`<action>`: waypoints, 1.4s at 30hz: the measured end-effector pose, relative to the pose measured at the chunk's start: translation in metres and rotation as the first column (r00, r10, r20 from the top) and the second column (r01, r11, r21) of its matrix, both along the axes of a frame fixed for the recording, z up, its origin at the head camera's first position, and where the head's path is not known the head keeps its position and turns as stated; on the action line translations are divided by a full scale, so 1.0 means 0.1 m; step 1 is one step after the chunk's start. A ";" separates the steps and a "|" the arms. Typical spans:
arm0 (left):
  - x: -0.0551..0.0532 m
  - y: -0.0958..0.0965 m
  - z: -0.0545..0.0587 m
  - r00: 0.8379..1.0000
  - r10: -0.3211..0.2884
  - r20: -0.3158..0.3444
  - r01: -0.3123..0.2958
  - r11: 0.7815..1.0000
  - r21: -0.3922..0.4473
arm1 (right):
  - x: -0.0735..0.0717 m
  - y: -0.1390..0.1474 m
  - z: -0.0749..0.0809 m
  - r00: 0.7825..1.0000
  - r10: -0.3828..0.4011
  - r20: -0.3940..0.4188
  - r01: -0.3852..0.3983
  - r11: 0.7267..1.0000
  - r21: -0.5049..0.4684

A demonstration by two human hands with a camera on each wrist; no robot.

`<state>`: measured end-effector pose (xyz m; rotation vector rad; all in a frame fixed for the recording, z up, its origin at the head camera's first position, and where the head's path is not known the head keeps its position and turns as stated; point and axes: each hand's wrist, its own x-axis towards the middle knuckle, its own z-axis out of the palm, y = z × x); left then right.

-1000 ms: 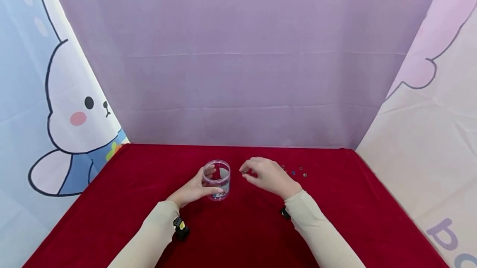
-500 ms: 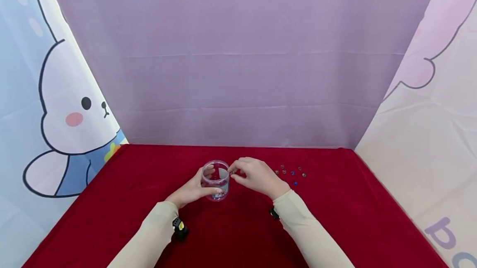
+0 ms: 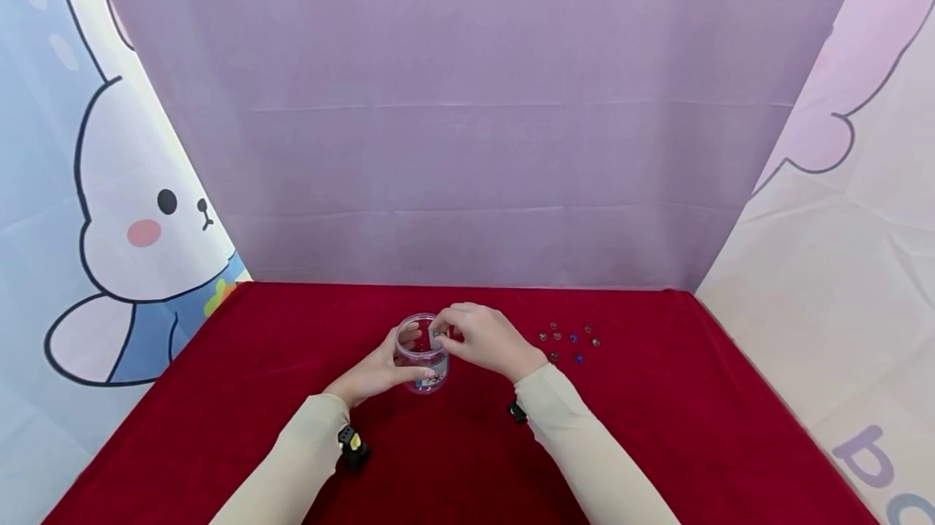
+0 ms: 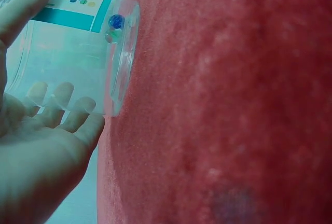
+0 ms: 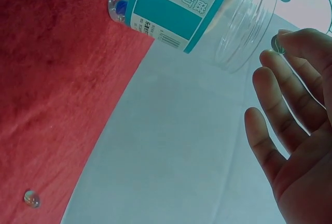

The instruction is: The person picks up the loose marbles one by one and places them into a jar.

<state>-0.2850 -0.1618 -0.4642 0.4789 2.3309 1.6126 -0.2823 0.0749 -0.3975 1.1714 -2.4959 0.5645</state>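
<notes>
A: Left hand, please.
B: Fingers clamped on the clear jar, thumb across the near side, the others behind. Jar's mouth faces up.

A: Does its base touch the counter?
B: Cannot tell. In the left wrist view the base lies close against the red cloth.

A: Right hand?
B: Thumb and forefinger together, pinching a small marble. The remaining three fingers are spread loosely apart.

A: Position of that marble?
B: At the jar's mouth. Head view: fingertips over the right part of the opening. Its colour is hard to read; dark, greenish.

A: Jar contents?
B: A blue ball near the base, and a clear ball with a green tint touching or just beside it. A teal-and-white label wraps the wall.

A: Elsewhere?
B: Loose marbles, eight by the head view, scattered to the right of the jar; two are blue. Purple curtain behind; white cartoon animal on the left-hand panel.
</notes>
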 end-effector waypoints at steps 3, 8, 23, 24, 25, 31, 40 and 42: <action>0.00 0.00 0.00 1.000 0.002 -0.002 -0.002 1.000 -0.001 | -0.02 -0.02 -0.01 1.000 -0.001 0.010 0.001 1.000 0.001; 0.00 -0.01 0.00 1.000 0.004 -0.005 -0.004 1.000 -0.002 | -0.02 -0.04 -0.01 0.999 -0.010 0.031 0.010 1.000 0.002; 0.02 -0.02 0.03 1.000 -0.001 0.005 0.001 1.000 0.009 | 0.00 -0.04 0.02 1.000 -0.005 0.018 0.004 1.000 0.022; 0.02 -0.02 0.03 1.000 -0.001 0.005 0.001 1.000 0.010 | 0.00 -0.04 0.02 1.000 -0.005 0.016 0.005 1.000 0.025; 0.02 -0.02 0.03 1.000 -0.001 0.005 0.000 1.000 0.010 | 0.00 -0.04 0.03 1.000 -0.005 0.014 0.004 1.000 0.028; 0.02 -0.03 0.03 1.000 -0.001 0.000 0.001 1.000 0.013 | 0.02 -0.02 0.05 1.000 -0.004 0.002 0.004 0.999 0.040; 0.02 -0.03 0.05 1.000 -0.008 -0.009 0.008 1.000 0.018 | 0.09 0.08 0.10 0.999 -0.035 0.012 0.034 0.999 0.040; 0.02 -0.03 0.05 1.000 -0.007 -0.010 0.007 1.000 0.016 | 0.10 0.10 0.10 0.999 -0.034 0.014 0.033 0.998 0.043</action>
